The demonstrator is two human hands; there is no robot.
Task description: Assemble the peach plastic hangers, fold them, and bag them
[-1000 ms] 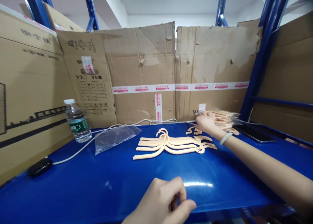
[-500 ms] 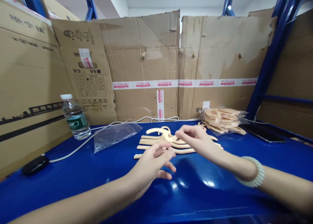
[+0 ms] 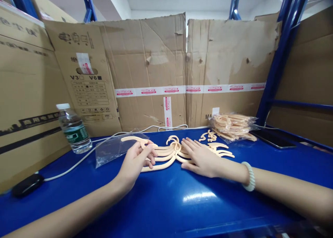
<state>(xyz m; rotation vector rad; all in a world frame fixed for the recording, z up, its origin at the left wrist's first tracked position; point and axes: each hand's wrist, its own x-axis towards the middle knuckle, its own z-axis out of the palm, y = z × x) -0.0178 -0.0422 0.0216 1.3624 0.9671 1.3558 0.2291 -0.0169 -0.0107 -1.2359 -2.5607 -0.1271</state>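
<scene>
My left hand is closed around a curved beige plastic hanger arm, whose free end points to the left. Under and beside it lie several beige hanger arms in a row on the blue table. Their inner ends meet near the middle, with curved hooks behind. Resting palm down over the right-hand arms is my right hand, fingers stretched out, partly hiding them. More arm tips stick out to its right. Small loose beige hooks lie just behind this hand.
An empty clear plastic bag and a water bottle are at the left. A black device with a white cable sits nearer. Bagged beige parts and a phone are at the back right. Cardboard sheets wall the back.
My left hand has moved left and now holds a hanger arm. My right hand has gone from a pinch near the middle to lying flat on the row. The view has shifted slightly.
</scene>
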